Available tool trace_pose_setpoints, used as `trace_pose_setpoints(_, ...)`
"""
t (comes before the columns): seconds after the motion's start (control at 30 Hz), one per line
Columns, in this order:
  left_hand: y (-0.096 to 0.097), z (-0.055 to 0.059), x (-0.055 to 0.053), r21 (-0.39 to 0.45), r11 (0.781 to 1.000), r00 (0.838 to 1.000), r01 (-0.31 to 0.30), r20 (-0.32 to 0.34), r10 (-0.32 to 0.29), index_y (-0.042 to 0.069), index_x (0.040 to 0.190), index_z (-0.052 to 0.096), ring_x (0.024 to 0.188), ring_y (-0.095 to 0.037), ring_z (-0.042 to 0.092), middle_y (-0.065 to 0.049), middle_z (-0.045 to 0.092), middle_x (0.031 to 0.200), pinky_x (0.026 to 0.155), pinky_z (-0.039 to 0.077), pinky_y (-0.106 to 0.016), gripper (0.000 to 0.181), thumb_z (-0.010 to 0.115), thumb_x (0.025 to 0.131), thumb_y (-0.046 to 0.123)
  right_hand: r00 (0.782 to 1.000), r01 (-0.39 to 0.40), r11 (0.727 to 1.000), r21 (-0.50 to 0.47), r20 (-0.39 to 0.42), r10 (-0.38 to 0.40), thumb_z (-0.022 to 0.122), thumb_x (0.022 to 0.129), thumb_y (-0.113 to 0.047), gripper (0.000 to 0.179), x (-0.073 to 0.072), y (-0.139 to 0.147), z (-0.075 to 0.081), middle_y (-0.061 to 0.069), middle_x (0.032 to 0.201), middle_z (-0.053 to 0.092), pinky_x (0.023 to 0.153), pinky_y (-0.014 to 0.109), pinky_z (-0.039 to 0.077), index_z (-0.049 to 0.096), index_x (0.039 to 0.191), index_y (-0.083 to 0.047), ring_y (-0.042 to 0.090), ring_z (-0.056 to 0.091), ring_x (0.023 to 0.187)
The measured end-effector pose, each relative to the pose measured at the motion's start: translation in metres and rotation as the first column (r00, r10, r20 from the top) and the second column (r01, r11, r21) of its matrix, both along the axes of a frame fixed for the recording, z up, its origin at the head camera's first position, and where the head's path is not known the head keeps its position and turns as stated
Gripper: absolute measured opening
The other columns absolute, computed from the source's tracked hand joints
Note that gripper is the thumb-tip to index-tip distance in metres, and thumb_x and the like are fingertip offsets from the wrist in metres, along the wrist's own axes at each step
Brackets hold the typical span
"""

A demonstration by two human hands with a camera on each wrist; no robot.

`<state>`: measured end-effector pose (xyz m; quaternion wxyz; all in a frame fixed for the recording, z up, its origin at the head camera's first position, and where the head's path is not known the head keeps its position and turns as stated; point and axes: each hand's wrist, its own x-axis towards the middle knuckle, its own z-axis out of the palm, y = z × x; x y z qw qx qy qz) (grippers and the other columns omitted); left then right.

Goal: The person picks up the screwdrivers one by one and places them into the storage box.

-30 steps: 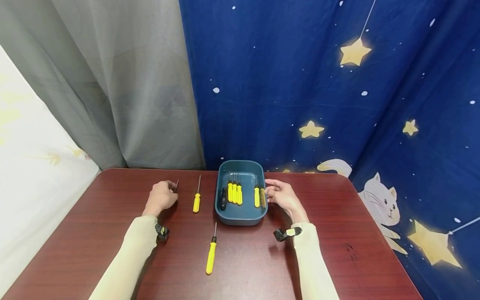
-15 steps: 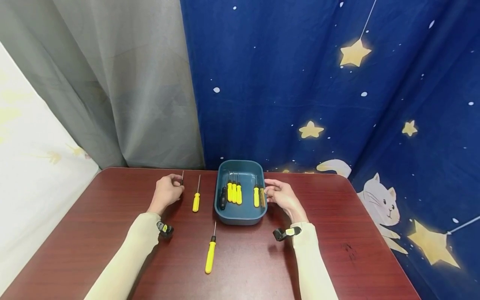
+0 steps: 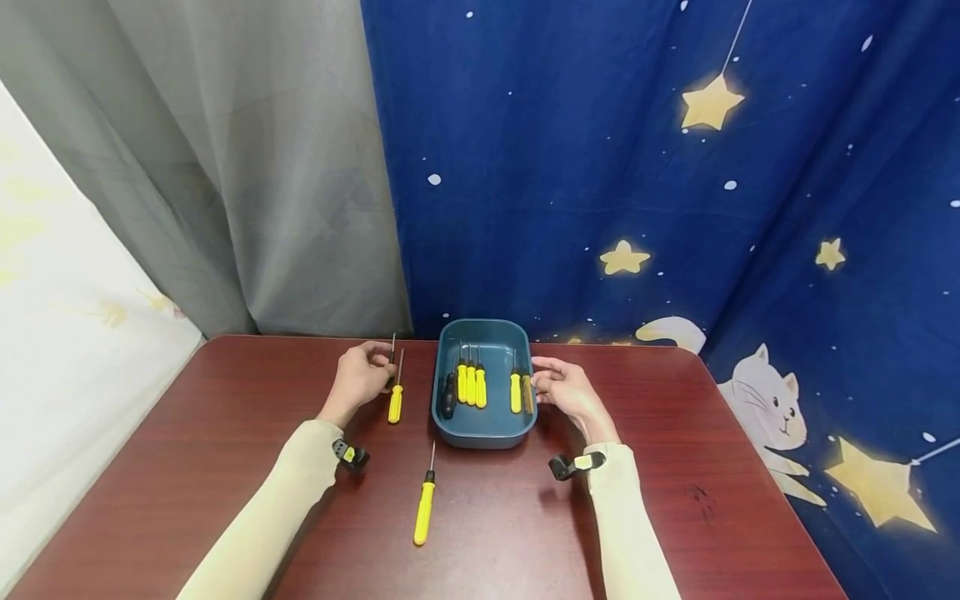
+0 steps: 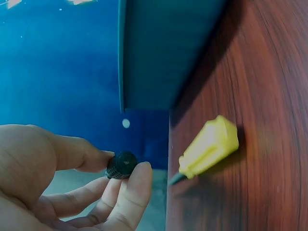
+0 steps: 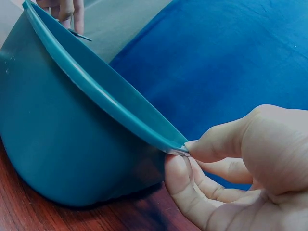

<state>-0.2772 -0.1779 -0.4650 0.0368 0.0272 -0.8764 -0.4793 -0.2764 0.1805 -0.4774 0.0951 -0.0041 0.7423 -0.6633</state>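
Note:
Between thumb and fingertips, my left hand (image 3: 360,379) pinches a small screwdriver with a black handle (image 4: 122,165), its shaft pointing away from me. Just beneath and right of it, a yellow screwdriver (image 3: 395,405) lies on the table. My right hand (image 3: 572,394) pinches the right rim of a blue-green box (image 5: 96,134). Inside the box lie a black-handled screwdriver (image 3: 448,396), several yellow screwdrivers (image 3: 471,386) and an amber-brown piece (image 3: 528,394) by the right wall. Nearer me, another yellow screwdriver (image 3: 423,510) lies with its tip toward the box.
The reddish-brown table (image 3: 720,467) stretches out on both sides of the box. Behind its far edge hang a grey curtain (image 3: 300,183) and a blue curtain with stars (image 3: 540,167). A white cloth (image 3: 67,333) hangs at the left.
The left hand has risen slightly and moved right with the black-handled screwdriver, from left of the lying yellow screwdriver to right above it. The right hand stays on the box rim.

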Motion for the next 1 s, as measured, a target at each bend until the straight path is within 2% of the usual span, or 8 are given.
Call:
trace_pose_setpoints(0.2, 0.010, 0.004, 0.001, 0.043, 0.999, 1.000, 0.009, -0.001, -0.009, -0.001, 0.135, 0.062, 0.086, -0.037, 0.075, -0.020, 0.066, 0.106, 0.066, 0.065, -0.039, 0.041, 0.065, 0.094, 0.005, 1.000, 0.004, 1.000, 0.003, -0.004, -0.004, 0.056, 0.094, 0.009, 0.050, 0.001, 0.000, 0.003, 0.025, 0.105, 0.067, 0.068, 0.023, 0.058, 0.052, 0.144, 0.005, 0.015, 0.064, 0.076)
trace_pose_setpoints(0.47, 0.021, 0.011, 0.002, -0.040, 0.999, 1.000, -0.011, 0.010, 0.011, 0.006, 0.132, 0.066, 0.099, -0.028, 0.067, -0.015, 0.070, 0.108, 0.077, 0.058, -0.032, 0.038, 0.068, 0.094, 0.010, 1.000, 0.001, 1.000, -0.008, -0.001, -0.001, 0.055, 0.094, 0.010, 0.051, 0.002, 0.000, 0.002, 0.029, 0.108, 0.066, 0.067, 0.022, 0.058, 0.052, 0.144, 0.006, 0.015, 0.064, 0.076)
trace_pose_setpoints(0.53, 0.024, 0.012, 0.002, -0.031, 0.999, 1.000, -0.005, 0.005, 0.005, 0.006, 0.132, 0.066, 0.096, -0.026, 0.067, -0.015, 0.069, 0.107, 0.075, 0.058, -0.032, 0.038, 0.068, 0.094, 0.010, 1.000, 0.001, 1.000, -0.005, -0.001, -0.001, 0.054, 0.094, 0.010, 0.051, 0.002, 0.000, 0.002, 0.030, 0.108, 0.066, 0.066, 0.022, 0.058, 0.052, 0.144, 0.005, 0.015, 0.064, 0.075)
trace_pose_setpoints(0.7, 0.035, 0.018, 0.002, 0.037, 0.999, 1.000, 0.017, 0.006, -0.017, 0.004, 0.131, 0.064, 0.078, -0.022, 0.068, -0.015, 0.067, 0.103, 0.064, 0.062, -0.031, 0.038, 0.068, 0.093, 0.007, 1.000, -0.004, 1.000, 0.001, -0.005, 0.004, 0.054, 0.093, 0.010, 0.051, 0.003, -0.001, 0.003, 0.031, 0.109, 0.066, 0.067, 0.023, 0.058, 0.052, 0.144, 0.005, 0.014, 0.064, 0.073)
trace_pose_setpoints(0.87, 0.046, 0.022, 0.003, 0.075, 0.997, 1.000, 0.028, 0.011, -0.029, 0.004, 0.132, 0.063, 0.075, -0.020, 0.068, -0.014, 0.065, 0.102, 0.069, 0.065, -0.039, 0.039, 0.067, 0.094, 0.006, 1.000, -0.011, 1.000, 0.005, -0.012, 0.011, 0.054, 0.093, 0.010, 0.052, 0.004, -0.001, 0.003, 0.029, 0.108, 0.068, 0.068, 0.023, 0.059, 0.051, 0.144, 0.006, 0.014, 0.065, 0.075)
trace_pose_setpoints(1.0, 0.053, 0.025, 0.003, 0.070, 0.997, 0.999, 0.041, 0.001, -0.041, 0.003, 0.132, 0.063, 0.077, -0.021, 0.069, -0.015, 0.066, 0.102, 0.069, 0.065, -0.037, 0.039, 0.068, 0.094, 0.006, 1.000, -0.010, 1.000, 0.004, -0.013, 0.010, 0.054, 0.093, 0.010, 0.051, 0.004, -0.001, 0.004, 0.030, 0.108, 0.067, 0.068, 0.023, 0.058, 0.051, 0.145, 0.006, 0.014, 0.065, 0.075)
